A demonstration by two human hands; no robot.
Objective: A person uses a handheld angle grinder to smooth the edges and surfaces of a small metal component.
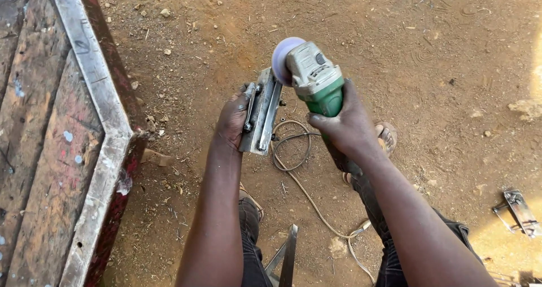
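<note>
Over bare dirt ground [395, 49]: left hand [232, 120] clasping a grey metal bracket [262, 114], right hand [344, 123] wrapped around a green angle grinder [316, 81], disc touching the bracket's top.

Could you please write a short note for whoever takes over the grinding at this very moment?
Left hand: fingers grip the grey metal bracket, held up off the dirt ground.
Right hand: fingers wrapped round the green angle grinder; its disc sits at the bracket's upper end.
Cord trails loose between the feet.
A similar metal piece lies at right.
How much has been ground cannot be told.
</note>
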